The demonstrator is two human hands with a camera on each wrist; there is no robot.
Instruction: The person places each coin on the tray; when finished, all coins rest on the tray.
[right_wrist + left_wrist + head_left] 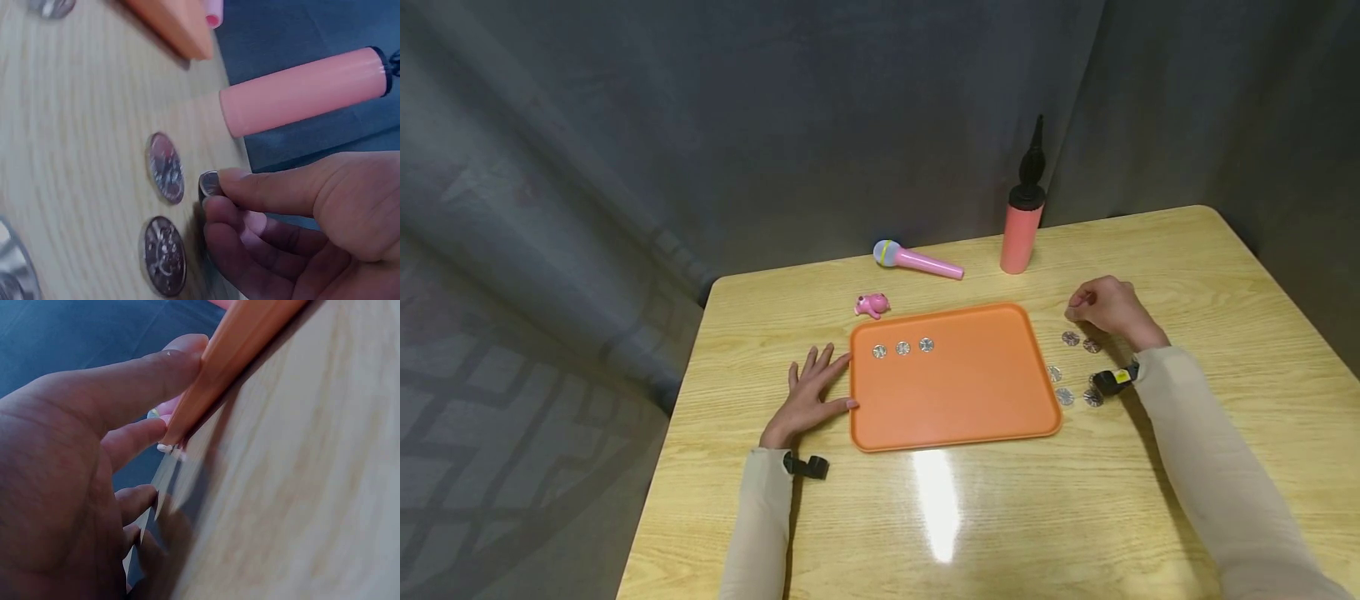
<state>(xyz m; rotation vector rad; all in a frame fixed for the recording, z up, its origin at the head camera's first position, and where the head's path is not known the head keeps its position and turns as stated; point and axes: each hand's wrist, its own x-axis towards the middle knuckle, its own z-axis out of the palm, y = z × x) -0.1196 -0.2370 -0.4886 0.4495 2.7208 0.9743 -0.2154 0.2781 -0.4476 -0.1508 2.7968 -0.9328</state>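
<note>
On the table lies an orange tray (955,392) with three silver coins in a row near its far left; the middle one is this coin (903,348). My left hand (808,396) touches the tray's left rim with thumb and index finger, its fingers spread. Beyond the tray's right side, my right hand (1108,308) pinches a coin (210,183) between thumb and fingers, just above the table. Close by lie two more coins, one of them this coin (165,256). Several other coins, such as this coin (1064,397), lie along the tray's right edge, partly hidden by the wrist camera.
Behind the tray lie a pink toy microphone (925,262) and a small pink animal figure (872,305). A pink hand pump (1021,237) with a black top stands upright near the table's back edge. Dark curtains (775,125) hang behind the wooden table (1000,517).
</note>
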